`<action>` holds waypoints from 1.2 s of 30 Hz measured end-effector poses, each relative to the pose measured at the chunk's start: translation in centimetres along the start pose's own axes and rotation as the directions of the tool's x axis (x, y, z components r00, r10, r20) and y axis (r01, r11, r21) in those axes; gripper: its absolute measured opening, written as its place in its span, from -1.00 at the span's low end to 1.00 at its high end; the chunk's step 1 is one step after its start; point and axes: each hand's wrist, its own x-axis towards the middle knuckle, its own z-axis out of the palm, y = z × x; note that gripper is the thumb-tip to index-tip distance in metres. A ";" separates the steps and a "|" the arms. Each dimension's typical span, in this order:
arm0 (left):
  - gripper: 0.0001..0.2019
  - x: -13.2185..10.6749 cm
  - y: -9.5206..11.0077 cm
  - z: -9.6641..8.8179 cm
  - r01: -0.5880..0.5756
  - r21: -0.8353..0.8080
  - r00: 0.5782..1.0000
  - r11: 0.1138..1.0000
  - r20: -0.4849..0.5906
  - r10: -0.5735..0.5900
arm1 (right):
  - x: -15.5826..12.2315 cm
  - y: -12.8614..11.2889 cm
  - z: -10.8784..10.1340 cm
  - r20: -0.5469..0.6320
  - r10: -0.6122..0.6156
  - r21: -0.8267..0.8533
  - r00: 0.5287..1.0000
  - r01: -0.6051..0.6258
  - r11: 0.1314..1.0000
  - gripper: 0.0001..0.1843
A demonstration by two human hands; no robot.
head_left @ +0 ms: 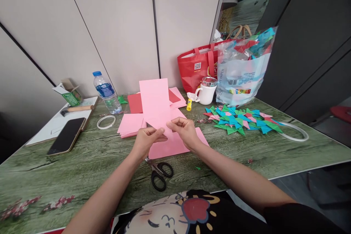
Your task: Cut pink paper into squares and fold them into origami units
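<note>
Evidently we pinch the pink paper sheet (155,98) by its near end w/ L hand (148,139) & R hand (183,130), prob. to steady it over the lower pink sheet (170,147) on the tabletop (246,150), scissors (159,175) handles-toward-us, likely for quick reach.

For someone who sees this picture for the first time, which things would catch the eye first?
Probably the pink sheet, held up at the centre by the left hand and the right hand. Next might come the colourful folded papers on the table's right side, in front of the plastic bag, and the red bag behind the white cup.
</note>
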 end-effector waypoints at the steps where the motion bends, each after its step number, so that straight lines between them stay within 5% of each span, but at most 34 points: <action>1: -0.79 0.0 -0.2 0.1 0.005 0.013 1.000 1.000 -0.007 -0.005 | -0.1 0.1 0.1 0.001 -0.008 0.000 1.000 0.008 1.000 -0.80; 7: -0.73 0.0 -0.6 0.4 -0.038 0.046 0.997 0.998 -0.068 0.041 | -0.2 0.2 0.4 -0.006 -0.044 0.016 0.999 0.044 0.999 -0.81; 15: -0.70 -0.4 -0.7 0.7 0.000 0.145 0.996 0.989 0.093 -0.013 | -0.4 0.1 0.6 -0.031 -0.075 0.027 0.997 0.075 0.997 -0.86; 22: -0.69 -0.3 -0.3 0.7 -0.024 0.161 0.998 0.987 0.054 0.016 | -0.4 0.2 0.7 -0.038 -0.094 0.024 0.995 0.095 0.995 -0.85; 27: -0.73 0.0 1.1 -0.5 -0.129 0.125 0.986 0.984 -0.094 0.141 | 0.0 -0.5 0.3 0.040 -0.079 -0.055 0.996 0.081 0.995 -0.81; 36: -0.75 0.3 1.3 -1.1 -0.063 0.083 0.991 0.995 -0.113 0.072 | 1.1 -0.3 -0.2 0.147 -0.080 -0.164 0.986 0.104 0.981 -0.79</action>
